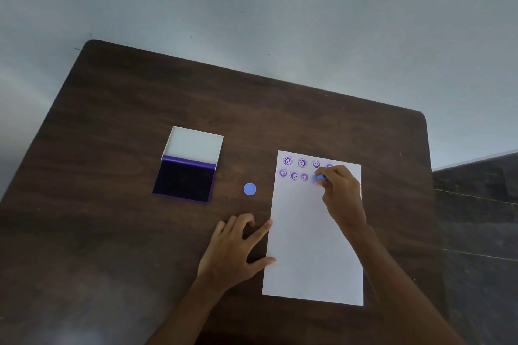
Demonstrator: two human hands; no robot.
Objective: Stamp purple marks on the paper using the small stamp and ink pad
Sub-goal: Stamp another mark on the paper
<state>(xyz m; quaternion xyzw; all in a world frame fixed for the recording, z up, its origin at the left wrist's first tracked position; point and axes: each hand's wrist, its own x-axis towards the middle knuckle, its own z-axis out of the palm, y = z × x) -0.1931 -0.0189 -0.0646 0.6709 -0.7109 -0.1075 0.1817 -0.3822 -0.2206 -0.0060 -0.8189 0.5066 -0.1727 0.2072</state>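
**A:** So, what could go wrong here?

**B:** The right hand [340, 190] has its fingers [326, 173] pinched shut on the small stamp [319, 178], down at the paper [308, 246]. It sits at the end of the second row of purple marks [294, 175]. If the stamp slides or tips as it comes up, I think the new face could smear.

**A:** Could the paper move?

**B:** It might. The left hand [235, 249] lies spread open and holds nothing. Only its thumb and pointer tip touch the paper's left edge. If wet ink sticks, the sheet could lift with the stamp.

**A:** Anything else?

**B:** One mark [329, 166] in the top row is half hidden right by the knuckles. If it is still wet, the hand could rub it. Some marks look pale too, so the stamp may need more ink.

**A:** Where is the ink?

**B:** The ink pad [185, 180] lies open on the left of the desk [112, 120], lid [193, 143] tipped back, well apart from the paper. A round blue cap [249, 189] lies between them, so a low reach could knock it.

**A:** Is there room?

**B:** Lots. Most of the paper below the rows is bare. The paper's bottom edge is near the front of the desk, and its right side has some desk left before the edge.
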